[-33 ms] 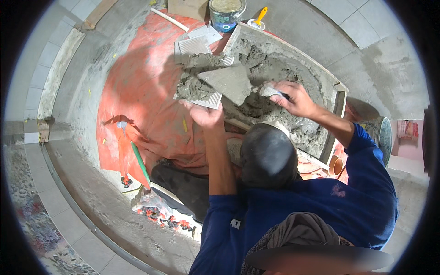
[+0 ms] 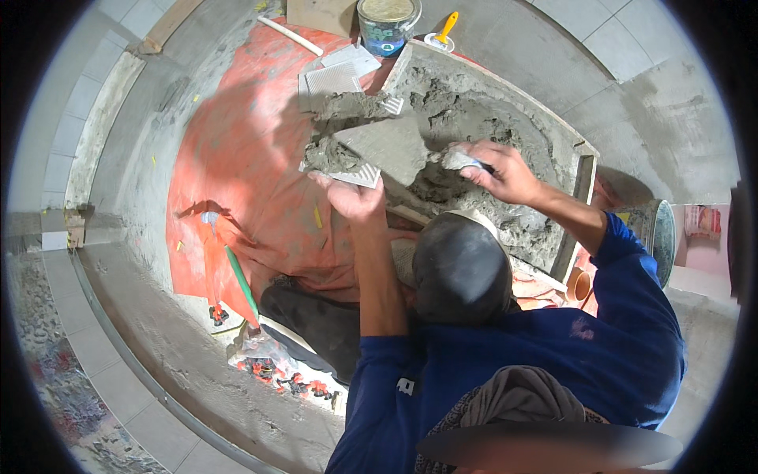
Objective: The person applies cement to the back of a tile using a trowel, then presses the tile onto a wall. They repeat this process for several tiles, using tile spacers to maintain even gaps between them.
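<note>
My left hand [image 2: 357, 197] supports a white tile [image 2: 366, 175] from below at its near edge. Its ridged back faces up, and wet grey mortar [image 2: 332, 154] covers most of it. In my right hand [image 2: 505, 170] is a trowel, gripped by its handle. The mortar-smeared trowel blade [image 2: 385, 148] lies flat over the tile's right part, pointing left. Beyond the blade's far edge, another ridged corner shows through mortar. Under and beside my right hand stands a wide mixing trough [image 2: 580, 142] holding a rough heap of grey mortar.
An orange-red sheet [image 2: 229, 150] covers the floor at left. Loose tiles [image 2: 332, 79], a lidded bucket [image 2: 387, 28] and a yellow-handled brush [image 2: 446, 31] are at the far side. A green stick [image 2: 241, 276] lies near my dark-clothed knee [image 2: 462, 268]. Another bucket [image 2: 659, 241] stands at right.
The trowel has slid slightly left over the mortar with my right hand. My left hand and the tile have hardly moved.
</note>
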Available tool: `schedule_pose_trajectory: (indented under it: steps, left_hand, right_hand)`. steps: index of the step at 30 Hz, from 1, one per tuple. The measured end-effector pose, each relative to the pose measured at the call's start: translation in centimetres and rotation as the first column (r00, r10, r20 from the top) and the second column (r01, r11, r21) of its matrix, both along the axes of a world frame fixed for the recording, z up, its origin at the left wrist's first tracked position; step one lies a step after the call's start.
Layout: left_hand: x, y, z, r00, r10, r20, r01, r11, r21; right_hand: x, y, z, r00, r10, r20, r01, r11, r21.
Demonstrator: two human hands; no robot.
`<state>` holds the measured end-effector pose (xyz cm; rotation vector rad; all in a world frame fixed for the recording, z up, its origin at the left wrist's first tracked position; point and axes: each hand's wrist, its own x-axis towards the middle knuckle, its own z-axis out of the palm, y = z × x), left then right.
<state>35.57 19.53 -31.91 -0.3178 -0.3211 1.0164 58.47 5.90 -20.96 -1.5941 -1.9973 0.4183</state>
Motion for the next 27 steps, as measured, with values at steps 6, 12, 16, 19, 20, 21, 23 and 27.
schedule_pose_trajectory:
  steps: [6, 12, 16, 19, 20, 21, 23, 27]
  left_hand:
    - [-0.8, -0.6, 1.6, 0.956, -0.025, -0.292, 0.041, 0.998, 0.048]
    - [-2.3, 0.3, 2.2, 0.658, -0.019, -0.753, -0.243, 0.941, -0.236]
    - [-2.6, 0.5, 1.2, 0.787, 0.087, -0.61, -0.172, 0.982, -0.081]
    - [-1.6, 0.1, 0.4, 0.588, 0.344, -0.732, -0.234, 0.939, 0.253]
    - [-1.0, -0.3, 0.1, 0.36, 0.543, -0.759, -0.216, 0.84, 0.498]
    - [-0.8, -0.6, 0.0, 0.251, 0.56, -0.79, -0.172, 0.829, 0.532]
    - [-0.6, -1.1, 0.1, 0.451, 0.48, -0.753, -0.18, 0.875, 0.449]
    - [-1.3, -2.4, 0.9, 0.073, 0.765, -0.639, 0.123, 0.629, 0.767]
  right_hand:
    - [0.5, -1.0, -1.5, 0.995, 0.023, 0.093, -0.011, 0.992, -0.128]
    - [4.7, -4.2, -0.9, 0.985, -0.115, 0.129, 0.133, 0.98, -0.146]
    - [3.6, -4.8, -1.0, 0.992, -0.112, 0.064, 0.111, 0.994, 0.018]
    - [1.9, -5.0, -0.9, 0.982, -0.134, 0.136, 0.13, 0.991, 0.039]
    - [1.5, -4.9, -1.0, 0.977, -0.145, 0.157, 0.135, 0.988, 0.076]
    - [1.3, -4.8, -1.0, 0.974, -0.142, 0.175, 0.126, 0.987, 0.104]
    - [1.9, -4.6, -1.0, 0.96, -0.215, 0.178, 0.199, 0.974, 0.106]
    - [5.1, -3.8, -0.5, 0.924, -0.371, 0.089, 0.366, 0.928, 0.071]
